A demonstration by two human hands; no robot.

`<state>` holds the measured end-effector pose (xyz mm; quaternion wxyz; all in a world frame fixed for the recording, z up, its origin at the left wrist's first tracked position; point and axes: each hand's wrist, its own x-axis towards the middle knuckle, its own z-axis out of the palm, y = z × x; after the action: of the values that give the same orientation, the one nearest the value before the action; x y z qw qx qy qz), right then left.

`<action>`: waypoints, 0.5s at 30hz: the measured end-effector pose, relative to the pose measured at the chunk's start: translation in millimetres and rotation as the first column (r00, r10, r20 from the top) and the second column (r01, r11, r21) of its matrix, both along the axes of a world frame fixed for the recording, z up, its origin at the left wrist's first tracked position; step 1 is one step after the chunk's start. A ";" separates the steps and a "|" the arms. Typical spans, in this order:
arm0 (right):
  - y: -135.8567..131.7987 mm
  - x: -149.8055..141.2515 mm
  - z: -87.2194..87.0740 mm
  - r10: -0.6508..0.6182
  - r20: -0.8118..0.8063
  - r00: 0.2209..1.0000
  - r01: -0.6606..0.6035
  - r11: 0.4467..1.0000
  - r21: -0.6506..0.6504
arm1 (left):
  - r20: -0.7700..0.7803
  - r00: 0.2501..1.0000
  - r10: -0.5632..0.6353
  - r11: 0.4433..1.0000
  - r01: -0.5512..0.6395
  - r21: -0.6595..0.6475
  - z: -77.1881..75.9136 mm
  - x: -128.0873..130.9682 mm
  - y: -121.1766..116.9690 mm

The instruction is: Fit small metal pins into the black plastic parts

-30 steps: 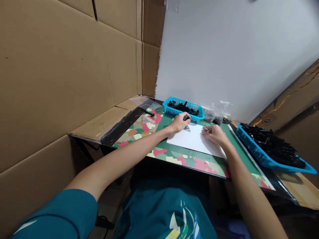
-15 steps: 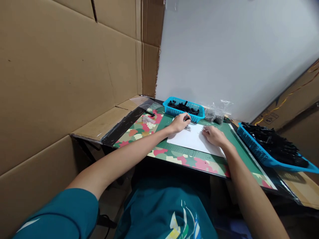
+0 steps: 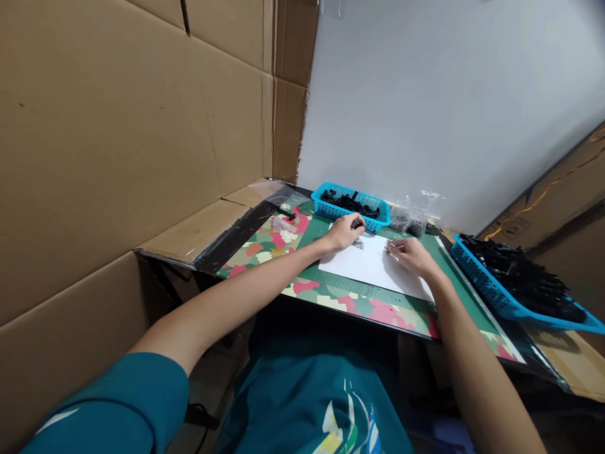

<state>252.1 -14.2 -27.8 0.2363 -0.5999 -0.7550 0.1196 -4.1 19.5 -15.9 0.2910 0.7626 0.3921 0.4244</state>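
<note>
My left hand [image 3: 344, 232] is over the left part of a white sheet of paper [image 3: 373, 272], its fingers curled round a small black part [image 3: 357, 224]. Beside it on the paper lies a small pile of tiny metal pieces [image 3: 358, 243]. To the right, my right hand [image 3: 412, 255] rests low over the sheet with thumb and fingertips pinched together. Its fingertips are at a second pile of tiny metal pieces [image 3: 388, 244]. Whatever sits in that pinch is too small to make out.
A blue basket of black parts [image 3: 319, 203] stands behind my left hand. A larger blue basket [image 3: 486, 289], heaped with black parts, is at the right edge. Clear plastic bags [image 3: 416, 217] lie at the back. Cardboard [image 3: 142, 126] walls the left side.
My right hand's fingertips have lifted slightly at the right pile. My left hand keeps its hold on the black part, and the view has shifted a little.
</note>
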 end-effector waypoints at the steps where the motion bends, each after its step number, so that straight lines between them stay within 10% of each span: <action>1: -0.4 -0.4 0.4 0.012 0.001 1.000 -0.012 1.000 -0.005 | -0.001 1.000 -0.002 1.000 0.002 0.003 -0.3 0.2 0.3; 15: -13.3 -6.8 18.0 0.049 -0.081 0.996 -0.056 0.995 -0.086 | -0.015 1.000 -0.019 1.000 0.019 0.012 -1.5 0.0 1.5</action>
<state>245.3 -27.6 -9.8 0.2358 -0.5847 -0.7545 0.1827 -4.0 21.0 -17.5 0.2873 0.7712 0.3845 0.4182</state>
